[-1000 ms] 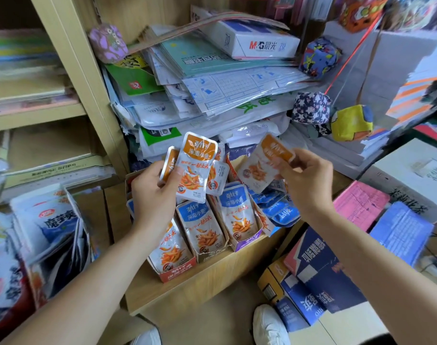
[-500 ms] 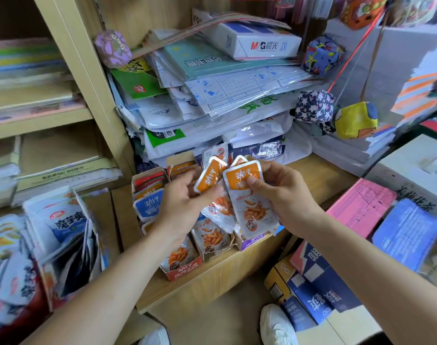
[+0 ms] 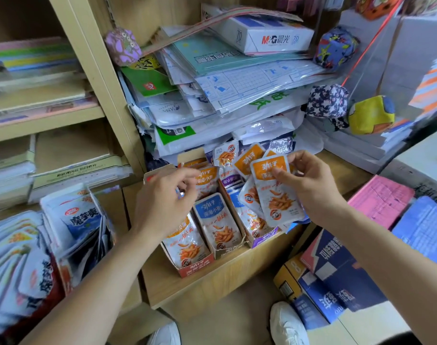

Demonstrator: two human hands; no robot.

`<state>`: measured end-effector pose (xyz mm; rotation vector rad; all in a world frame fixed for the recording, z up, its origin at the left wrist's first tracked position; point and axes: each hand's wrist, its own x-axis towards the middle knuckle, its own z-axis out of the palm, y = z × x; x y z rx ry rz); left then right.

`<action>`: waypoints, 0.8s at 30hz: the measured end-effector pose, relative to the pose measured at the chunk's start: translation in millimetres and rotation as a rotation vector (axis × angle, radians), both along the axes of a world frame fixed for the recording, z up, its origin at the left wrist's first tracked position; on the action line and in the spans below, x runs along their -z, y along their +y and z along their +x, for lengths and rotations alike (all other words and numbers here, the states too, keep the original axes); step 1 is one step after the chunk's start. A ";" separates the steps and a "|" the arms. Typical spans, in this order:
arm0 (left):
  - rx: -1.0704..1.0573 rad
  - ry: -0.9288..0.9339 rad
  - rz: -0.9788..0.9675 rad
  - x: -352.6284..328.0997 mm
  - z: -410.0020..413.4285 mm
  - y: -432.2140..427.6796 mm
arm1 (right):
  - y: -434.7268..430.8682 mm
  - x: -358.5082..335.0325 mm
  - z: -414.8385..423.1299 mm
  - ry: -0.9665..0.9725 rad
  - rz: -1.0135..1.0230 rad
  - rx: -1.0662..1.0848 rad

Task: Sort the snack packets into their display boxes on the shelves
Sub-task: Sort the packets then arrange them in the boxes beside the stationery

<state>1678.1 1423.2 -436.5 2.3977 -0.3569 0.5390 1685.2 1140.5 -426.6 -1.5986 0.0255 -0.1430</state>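
R hand (image 3: 312, 192) pinches a fan of orange-top packets (image 3: 278, 202) by top edges, just above the display boxes (image 3: 192, 268); L hand (image 3: 162, 207) curled among boxed packets (image 3: 221, 220), can't tell if gripping; pouches prob light, floppy, slick, so pinch the flat seal.

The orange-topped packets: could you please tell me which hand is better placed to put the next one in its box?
Probably the left hand: it hovers over the orange-fronted box, beside the orange-topped packets fanned in the right hand's grip, which sits over the purple-fronted box.
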 end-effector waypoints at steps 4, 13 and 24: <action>-0.046 -0.013 0.419 13.7 -5.0 1.9 | -3.9 -0.5 0.3 -0.026 -0.065 0.028; -0.109 0.246 0.575 25.7 -3.1 -20.1 | 4.2 3.7 -3.0 -0.049 -0.126 -0.022; 0.286 0.013 0.213 15.8 -46.8 -8.5 | -1.7 0.8 -4.2 -0.065 -0.164 0.061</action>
